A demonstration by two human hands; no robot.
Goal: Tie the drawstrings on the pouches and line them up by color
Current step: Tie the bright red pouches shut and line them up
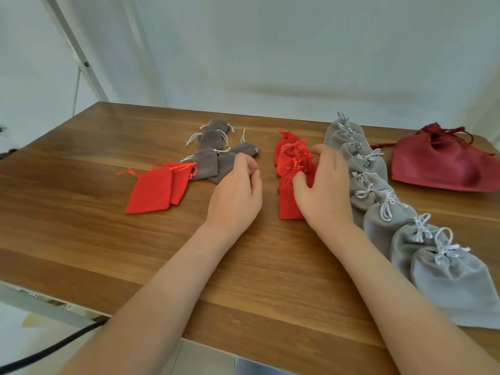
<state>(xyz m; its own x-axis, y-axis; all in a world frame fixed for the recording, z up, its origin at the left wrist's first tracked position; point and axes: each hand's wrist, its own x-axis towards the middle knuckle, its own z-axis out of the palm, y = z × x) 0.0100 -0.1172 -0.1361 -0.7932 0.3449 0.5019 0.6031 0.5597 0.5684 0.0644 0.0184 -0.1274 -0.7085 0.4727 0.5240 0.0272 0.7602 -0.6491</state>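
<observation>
A row of tied red pouches runs away from me at the table's middle. My right hand lies over the nearest one, thumb and fingers pinching its red cloth. Just left of it, my left hand hovers above the wood with fingers loosely curled and nothing in them. Two untied red pouches lie flat further left. Behind them sits a loose pile of several brown-grey pouches with white strings. A long line of tied light-grey pouches runs along the right.
A large dark-red drawstring bag lies at the far right of the wooden table. A white wall stands close behind. A black cable hangs below the table's front-left edge.
</observation>
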